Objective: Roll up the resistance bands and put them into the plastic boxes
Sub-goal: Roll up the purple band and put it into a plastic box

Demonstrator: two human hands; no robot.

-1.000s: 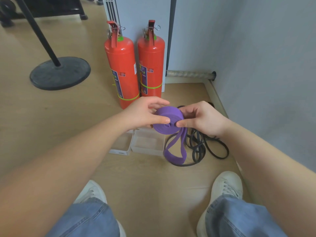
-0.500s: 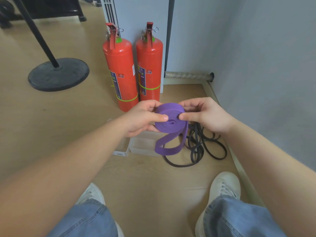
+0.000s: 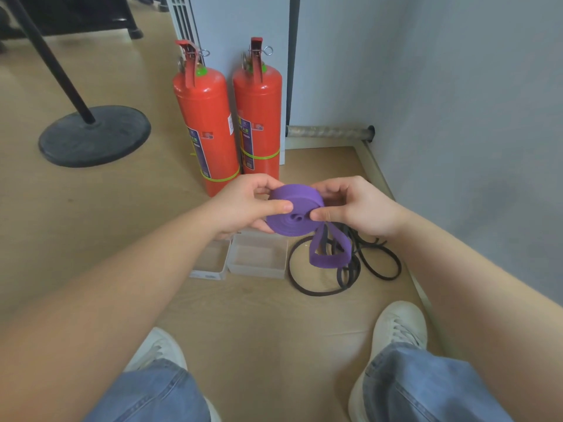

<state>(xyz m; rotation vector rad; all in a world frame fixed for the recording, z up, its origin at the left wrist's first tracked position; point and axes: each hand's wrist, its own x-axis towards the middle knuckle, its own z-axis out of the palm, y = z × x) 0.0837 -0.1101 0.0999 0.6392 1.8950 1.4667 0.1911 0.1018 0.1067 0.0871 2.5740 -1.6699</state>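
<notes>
A purple resistance band (image 3: 292, 214) is mostly wound into a flat coil held in the air between my hands. My left hand (image 3: 243, 205) grips the coil's left side with the thumb on its face. My right hand (image 3: 356, 205) pinches the right side, thumb near the coil's centre. A short loose loop of the band (image 3: 329, 257) hangs below. Two clear plastic boxes (image 3: 259, 269) (image 3: 210, 272) sit on the floor under my hands. Thin black bands (image 3: 362, 269) lie tangled on the floor to the right of the boxes.
Two red fire extinguishers (image 3: 207, 129) (image 3: 259, 117) stand behind the boxes against a white cabinet. A black round stand base (image 3: 94, 135) sits at the left. A grey wall (image 3: 472, 117) runs along the right. My white shoes (image 3: 402, 327) are near the bottom.
The coil has grown thicker and the hanging purple loop has become shorter as my hands turned the band.
</notes>
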